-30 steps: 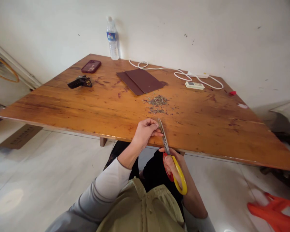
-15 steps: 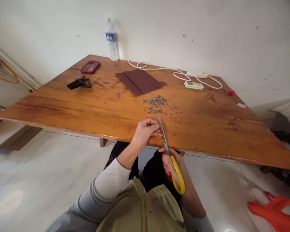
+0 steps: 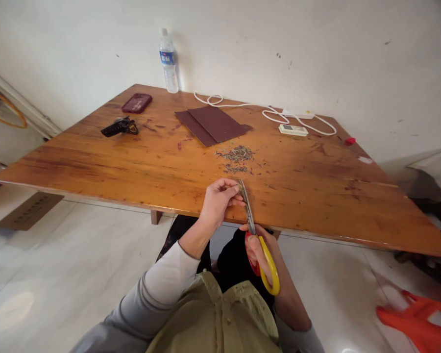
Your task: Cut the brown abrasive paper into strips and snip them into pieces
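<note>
My right hand (image 3: 261, 250) is closed round the handles of a pair of scissors (image 3: 269, 267), one loop yellow and the other red. Their metal blades point away from me over the table's front edge. Beside the blades, my left hand (image 3: 220, 198) pinches with thumb and fingers; what lies in the pinch is too small to make out, apart from a greenish-brown speck at the fingertips. Just beyond both hands, a loose heap of small dry greenish-brown clippings (image 3: 238, 154) is scattered on the wooden table (image 3: 161, 166).
Two dark brown sheets (image 3: 216, 125) lie behind the clippings. Farther back stand a water bottle (image 3: 169, 63) and a white cable (image 3: 238, 104) with a power strip (image 3: 297, 114). A phone (image 3: 136, 103) and black keys (image 3: 119, 126) are left; a small white device (image 3: 293, 130) is right.
Both hands and the scissors stay in nearly the same place beside each other. The whole view has shifted very slightly.
</note>
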`<state>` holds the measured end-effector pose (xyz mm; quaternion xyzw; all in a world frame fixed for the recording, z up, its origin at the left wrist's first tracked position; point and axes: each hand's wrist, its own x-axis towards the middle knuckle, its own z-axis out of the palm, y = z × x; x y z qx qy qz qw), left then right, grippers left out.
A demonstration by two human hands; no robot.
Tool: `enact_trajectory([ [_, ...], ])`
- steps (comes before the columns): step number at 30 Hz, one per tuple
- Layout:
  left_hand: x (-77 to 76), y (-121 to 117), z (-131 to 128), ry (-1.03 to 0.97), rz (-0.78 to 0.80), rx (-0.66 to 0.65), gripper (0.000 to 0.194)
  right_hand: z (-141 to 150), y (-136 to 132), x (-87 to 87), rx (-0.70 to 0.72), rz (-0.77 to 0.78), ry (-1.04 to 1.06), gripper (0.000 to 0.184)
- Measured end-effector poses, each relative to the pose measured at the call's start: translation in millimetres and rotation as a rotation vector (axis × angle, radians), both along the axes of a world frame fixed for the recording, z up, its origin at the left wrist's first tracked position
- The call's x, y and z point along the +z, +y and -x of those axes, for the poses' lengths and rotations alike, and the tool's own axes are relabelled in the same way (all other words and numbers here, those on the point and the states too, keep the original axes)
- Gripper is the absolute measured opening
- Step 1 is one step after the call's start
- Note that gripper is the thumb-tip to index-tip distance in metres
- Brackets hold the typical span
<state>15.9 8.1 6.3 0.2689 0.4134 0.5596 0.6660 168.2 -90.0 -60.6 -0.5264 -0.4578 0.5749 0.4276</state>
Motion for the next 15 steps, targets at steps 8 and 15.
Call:
enact_trajectory([
  [8,3.8,-0.3,-0.5,0.015,0.037,0.009,0.023,0.9,-0.8,2.2,0.001,0.015,0.011,0.072],
  [15,6.4,-0.4,-0.4,0.019,0.046,0.013,0.025,3.6,0.3,4.0,-0.021,0.071,0.026,0.071],
])
